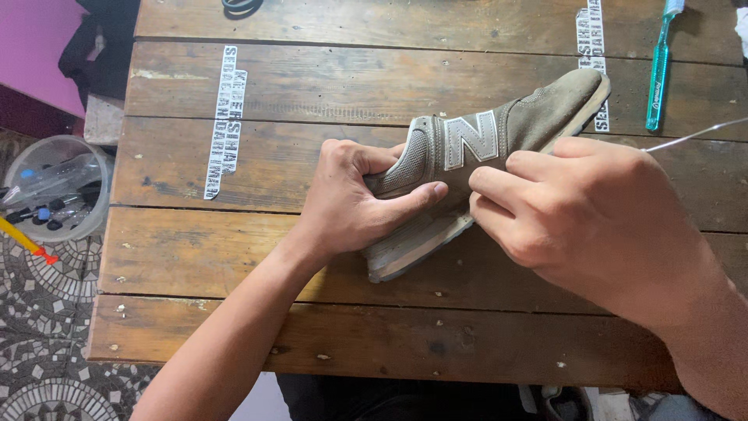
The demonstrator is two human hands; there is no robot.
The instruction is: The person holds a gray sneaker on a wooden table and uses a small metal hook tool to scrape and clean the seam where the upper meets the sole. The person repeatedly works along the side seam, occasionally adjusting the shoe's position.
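The left hand [343, 199] clamps the heel end of an olive-grey sneaker [483, 152] on the wooden table [234, 249], thumb pressed along its side, while the right hand [592, 210] pinches the upper just beside that thumb. The shoe's toe stretches up and away from both grips towards a green toothbrush [658, 70]. Two white printed strips [226, 117] are stuck on the planks, one well left of the left hand, one beyond the toe.

Home workbench [234, 257], tiled floor [47, 335].

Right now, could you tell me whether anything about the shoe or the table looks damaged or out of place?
The grey sneaker lies on its side, gripped by the left hand and right hand; its sole edge looks scuffed and dirty. A thin thread runs off to the right. The wooden table is chipped and paint-flecked.
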